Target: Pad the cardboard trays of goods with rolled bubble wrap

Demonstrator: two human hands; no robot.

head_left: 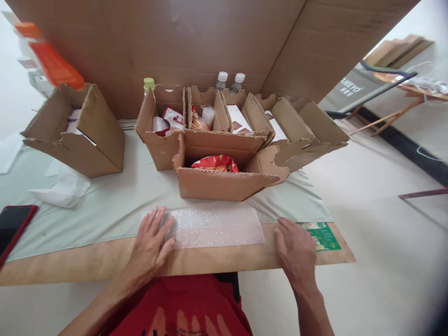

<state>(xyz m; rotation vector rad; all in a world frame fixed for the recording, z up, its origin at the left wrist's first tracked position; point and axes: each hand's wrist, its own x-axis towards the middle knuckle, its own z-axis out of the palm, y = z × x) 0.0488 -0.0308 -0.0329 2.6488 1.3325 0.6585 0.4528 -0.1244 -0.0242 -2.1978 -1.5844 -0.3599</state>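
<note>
A clear sheet of bubble wrap (220,227) lies flat across the front of the table, longer side to side than front to back. My left hand (150,245) rests on its left end, palm down with fingers spread. Off its right end, my right hand (297,247) lies on the wooden table edge, empty, thumb apart from the loosely bent fingers. Directly behind the wrap stands an open cardboard box (213,184) with a red packet (219,162) inside.
Several cardboard bins (161,149) stand behind, holding packets and white boxes. Another bin (101,140) is at left, near crumpled white plastic (65,189) and a phone (14,226). Two clear bottles (238,83) rise behind the row. A green printed sheet (324,236) lies at the right corner.
</note>
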